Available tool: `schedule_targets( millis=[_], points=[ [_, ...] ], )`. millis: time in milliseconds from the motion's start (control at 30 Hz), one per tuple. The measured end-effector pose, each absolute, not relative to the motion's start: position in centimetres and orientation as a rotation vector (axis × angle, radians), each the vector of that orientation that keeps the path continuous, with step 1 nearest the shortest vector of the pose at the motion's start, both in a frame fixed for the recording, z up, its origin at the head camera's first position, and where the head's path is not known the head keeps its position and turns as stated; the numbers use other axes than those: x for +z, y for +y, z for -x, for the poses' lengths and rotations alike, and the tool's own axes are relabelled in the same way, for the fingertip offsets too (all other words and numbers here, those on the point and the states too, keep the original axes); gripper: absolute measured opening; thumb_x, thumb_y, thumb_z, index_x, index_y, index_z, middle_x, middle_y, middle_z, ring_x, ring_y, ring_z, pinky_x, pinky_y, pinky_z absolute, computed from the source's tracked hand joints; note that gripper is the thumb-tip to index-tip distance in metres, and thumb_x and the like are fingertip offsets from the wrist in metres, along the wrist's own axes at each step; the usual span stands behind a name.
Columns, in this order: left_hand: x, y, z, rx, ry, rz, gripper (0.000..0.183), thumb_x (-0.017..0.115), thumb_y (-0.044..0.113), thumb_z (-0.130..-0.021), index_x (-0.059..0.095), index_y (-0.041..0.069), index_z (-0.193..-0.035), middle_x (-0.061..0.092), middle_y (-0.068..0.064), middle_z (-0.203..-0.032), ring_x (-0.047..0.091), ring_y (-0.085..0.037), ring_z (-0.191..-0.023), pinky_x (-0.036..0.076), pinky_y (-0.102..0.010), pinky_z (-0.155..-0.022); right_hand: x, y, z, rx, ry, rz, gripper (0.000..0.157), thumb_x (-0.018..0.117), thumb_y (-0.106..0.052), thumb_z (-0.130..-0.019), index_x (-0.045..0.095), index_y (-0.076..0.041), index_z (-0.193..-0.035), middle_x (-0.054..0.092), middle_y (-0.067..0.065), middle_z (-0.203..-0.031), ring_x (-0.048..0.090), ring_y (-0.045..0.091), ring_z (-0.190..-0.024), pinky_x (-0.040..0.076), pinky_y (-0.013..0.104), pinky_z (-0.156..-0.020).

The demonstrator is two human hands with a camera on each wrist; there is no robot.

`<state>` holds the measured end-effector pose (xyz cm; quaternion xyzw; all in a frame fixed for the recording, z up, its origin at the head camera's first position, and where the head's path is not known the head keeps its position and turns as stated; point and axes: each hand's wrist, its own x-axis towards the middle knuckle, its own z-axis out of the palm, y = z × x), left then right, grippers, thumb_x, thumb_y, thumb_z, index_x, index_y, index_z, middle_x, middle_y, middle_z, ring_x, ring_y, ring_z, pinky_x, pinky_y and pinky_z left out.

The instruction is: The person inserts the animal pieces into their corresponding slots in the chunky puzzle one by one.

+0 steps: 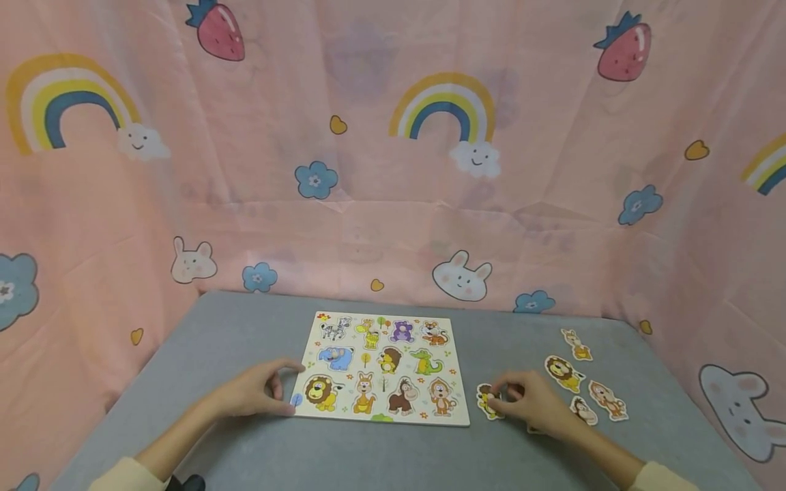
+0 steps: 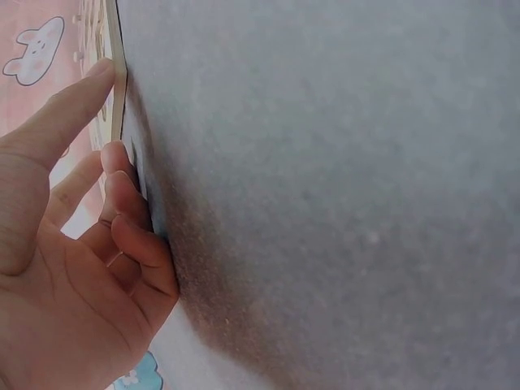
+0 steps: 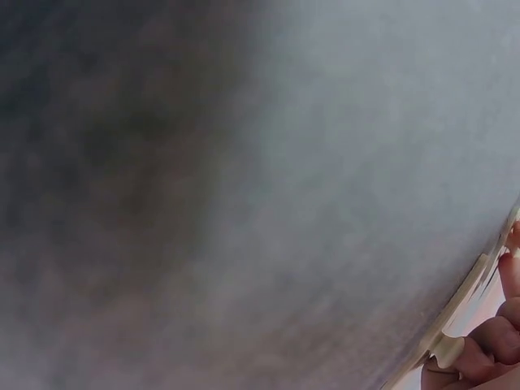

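A wooden animal puzzle board (image 1: 381, 320) lies flat on the table, printed with a zebra, lion, crocodile and other animals. My left hand (image 1: 258, 392) is at its left edge, thumb and index fingertip touching the side. In the left wrist view the thumb of the left hand (image 2: 65, 244) meets the board edge (image 2: 119, 73), other fingers loosely bent. Just right of the board, my right hand (image 1: 533, 402) pinches a brown-and-yellow hedgehog puzzle piece (image 1: 485, 395), partly covered by fingertips. The right wrist view catches only some fingers of the right hand (image 3: 487, 341), beside pale wooden edges.
Right of the right hand lie loose puzzle pieces: a kangaroo (image 1: 577, 346), a lion (image 1: 563, 373), a monkey (image 1: 608, 400) and a gorilla (image 1: 583, 410). Another piece is mostly hidden under the right hand. A pink patterned curtain (image 1: 368, 232) surrounds the grey table (image 1: 245, 320).
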<state>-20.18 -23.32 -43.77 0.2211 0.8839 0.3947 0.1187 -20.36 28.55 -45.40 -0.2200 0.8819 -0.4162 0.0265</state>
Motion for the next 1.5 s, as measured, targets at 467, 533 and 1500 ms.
schedule_targets(
  millis=[467,533,1500],
  points=[
    [-43.8,-23.2,20.1,1.159,2.569,-0.673,0.067,0.09,0.017,-0.078,0.057,0.002,-0.135,0.057,-0.001,-0.078,0.051,-0.015,-0.066,0.042,-0.026,-0.06,-44.8,28.8,20.2,-1.275,2.746,0.655,0.009,0.081,-0.019,-0.089,0.076,-0.012,-0.092,0.039,-0.008,-0.059,0.035,0.003,-0.052,0.037,0.026,-0.053],
    [-43.8,-23.3,20.1,1.16,2.569,-0.682,0.067,0.089,0.017,-0.078,0.057,0.002,-0.135,0.057,-0.001,-0.077,0.051,-0.014,-0.066,0.042,-0.026,-0.061,-44.6,28.8,20.1,-1.29,2.75,0.671,0.007,0.081,-0.016,-0.089,0.076,-0.012,-0.093,0.039,-0.008,-0.059,0.035,0.003,-0.052,0.038,0.026,-0.052],
    [-43.9,-23.5,20.3,1.155,2.565,-0.692,0.07,0.09,0.018,-0.078,0.056,0.002,-0.136,0.057,0.0,-0.077,0.051,-0.015,-0.066,0.041,-0.026,-0.061,-42.4,26.8,21.5,-1.535,2.772,0.576,0.011,0.081,-0.021,-0.09,0.077,-0.012,-0.095,0.036,-0.004,-0.057,0.03,0.007,-0.051,0.035,0.026,-0.048]
  ],
)
